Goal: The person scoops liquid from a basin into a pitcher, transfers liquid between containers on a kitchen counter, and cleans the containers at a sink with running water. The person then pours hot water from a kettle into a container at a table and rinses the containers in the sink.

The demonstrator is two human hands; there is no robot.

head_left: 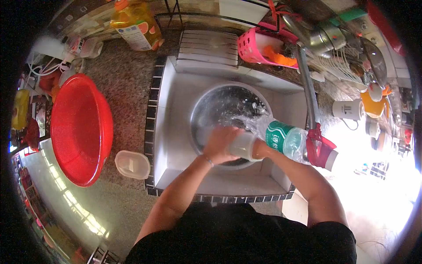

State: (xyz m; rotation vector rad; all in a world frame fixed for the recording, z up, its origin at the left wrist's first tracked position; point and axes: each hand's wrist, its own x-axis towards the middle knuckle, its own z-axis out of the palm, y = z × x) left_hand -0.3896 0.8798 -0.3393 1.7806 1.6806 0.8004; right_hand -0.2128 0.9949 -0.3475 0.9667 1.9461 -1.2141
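Over the kitchen counter [121,75] sink [176,94]: container [242,146], long axis crosswise, mouth rightward, in my curled left hand [221,145]; right hand [261,149] at mouth, fingers hidden.

We identify a speckled stone countertop [125,88] at ten o'clock. At eight o'clock, we observe a glossy floor [55,187] reflecting light stripes [90,220]; glare [373,147] saturates three o'clock.

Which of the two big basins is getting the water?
The metal basin, set inside the sink. The other basin is red and sits outside, left of the sink.
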